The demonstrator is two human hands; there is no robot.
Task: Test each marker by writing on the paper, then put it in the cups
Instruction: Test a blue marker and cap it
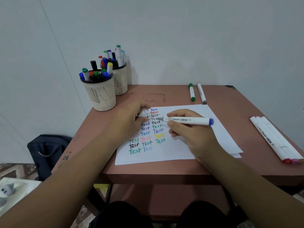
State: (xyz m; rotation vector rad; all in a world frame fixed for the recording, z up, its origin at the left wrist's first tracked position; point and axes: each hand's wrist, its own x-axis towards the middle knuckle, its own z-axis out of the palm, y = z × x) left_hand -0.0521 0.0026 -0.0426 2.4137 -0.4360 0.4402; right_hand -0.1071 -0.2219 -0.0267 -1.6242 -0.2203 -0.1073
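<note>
At the far left a dark bag [47, 152] sits on the floor beside the reddish-brown table [181, 96]. On the table's back left corner stand two cream mesh cups, the nearer cup [101, 94] in front and the farther cup [121, 80] just behind it to the right, both crowded with upright markers of many cap colours. The left hand [131, 120] rests on the left part of the paper [164, 153], its fingers curled around a small pale cap [142, 113] that shows only partly between them. The sheet carries rows of the word "Test" in blue, red, black, green, pink and yellow. The right hand [189, 130] pinches a white marker [185, 120] between thumb and fingers near its writing end; the grey tip pokes out to the left of the grip and meets the paper at a half-written word, while the barrel runs out to the right past the knuckles and ends in a blue cap. Behind the paper, toward the back edge, lie a green-capped marker [192, 92] and a grey-tipped marker [201, 93], side by side but apart. At the right edge three white markers [276, 139] lie touching in a row.
</note>
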